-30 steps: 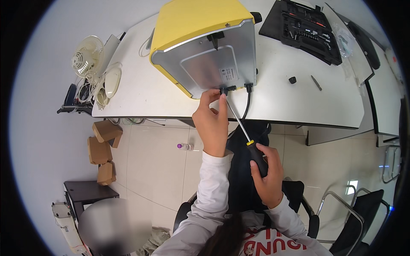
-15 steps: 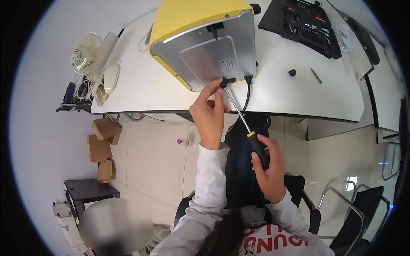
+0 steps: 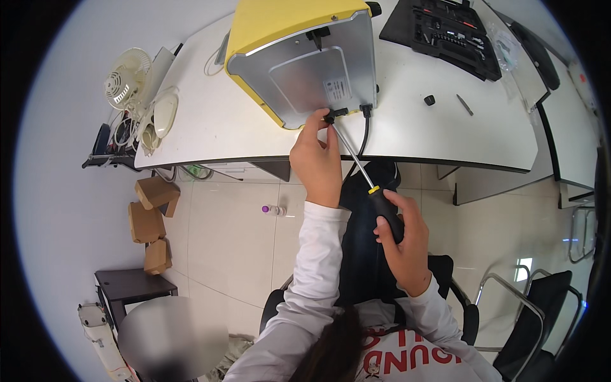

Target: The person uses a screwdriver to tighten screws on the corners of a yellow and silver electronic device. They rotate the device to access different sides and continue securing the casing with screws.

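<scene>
A yellow appliance (image 3: 286, 25) stands on the white table with its grey metal panel (image 3: 283, 105) facing me. At the panel's lower edge, the fingers of my left hand (image 3: 318, 162) pinch a small black part (image 3: 329, 118) beside a black fitting (image 3: 341, 113). My right hand (image 3: 407, 245) is wrapped round the black handle of a screwdriver (image 3: 361, 167) with a yellow collar. Its long shaft slants up to the black part; the very tip is hidden there. Just to the right, a black power cord (image 3: 366, 135) comes out of the panel and hangs over the table edge.
On the white table (image 3: 420, 137) lie a small black knob-like piece (image 3: 429, 100) and a thin grey tool (image 3: 465, 105). An open black tool case (image 3: 455, 38) sits at the far right. A white fan (image 3: 127, 77) stands left. Cardboard boxes (image 3: 146, 223) and a bottle (image 3: 273, 210) are on the floor.
The view has shifted slightly, so the appliance and table sit a little higher. My left hand has moved slightly right and turned more upright. The screwdriver still reaches the black part.
</scene>
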A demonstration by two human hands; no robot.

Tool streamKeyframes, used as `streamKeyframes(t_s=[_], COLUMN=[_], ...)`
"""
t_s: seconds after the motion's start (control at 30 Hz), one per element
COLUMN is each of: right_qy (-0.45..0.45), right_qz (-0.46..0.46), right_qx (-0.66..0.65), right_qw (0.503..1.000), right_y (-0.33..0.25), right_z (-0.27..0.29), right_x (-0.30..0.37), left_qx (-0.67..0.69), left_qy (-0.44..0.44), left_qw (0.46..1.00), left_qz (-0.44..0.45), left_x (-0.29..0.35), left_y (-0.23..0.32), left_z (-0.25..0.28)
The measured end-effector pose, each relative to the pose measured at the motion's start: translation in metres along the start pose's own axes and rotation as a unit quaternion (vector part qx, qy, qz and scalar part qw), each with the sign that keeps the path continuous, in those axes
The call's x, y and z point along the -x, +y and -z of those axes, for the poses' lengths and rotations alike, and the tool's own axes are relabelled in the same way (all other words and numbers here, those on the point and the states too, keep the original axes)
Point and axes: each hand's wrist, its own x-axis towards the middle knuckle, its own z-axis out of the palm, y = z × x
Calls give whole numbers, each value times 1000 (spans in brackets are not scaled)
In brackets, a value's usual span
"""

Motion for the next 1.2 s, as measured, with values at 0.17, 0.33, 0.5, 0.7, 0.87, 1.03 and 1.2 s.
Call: streamKeyframes(t_s=[0.17, 0.33, 0.5, 0.7, 0.87, 1.03, 1.2], right_qy=[-12, -8, 6, 23, 109, 90, 52], right_qz=[3, 9, 13, -17, -74, 107, 81], right_qx=[-2, -24, -47, -44, -117, 206, 297], right_qw=[1000, 1000, 999, 999, 984, 969, 950], right_y=[-3, -2, 2, 6, 13, 13, 0], right_z=[3, 6, 9, 17, 26, 40, 39], right_x=[5, 9, 12, 16, 18, -7, -28], left_qx=[-15, 6, 76, 135, 202, -7, -202], left_qy=[-1, -2, -10, -16, -11, 36, -31], left_qw=[1000, 1000, 995, 985, 962, 992, 971], left_qz=[2, 14, 56, 109, 182, 121, 123], left_x=[1, 3, 5, 9, -7, -40, -80], left_y=[-4, -2, -1, -13, -14, -58, -94], left_z=[0, 2, 8, 38, 76, 99, 102])
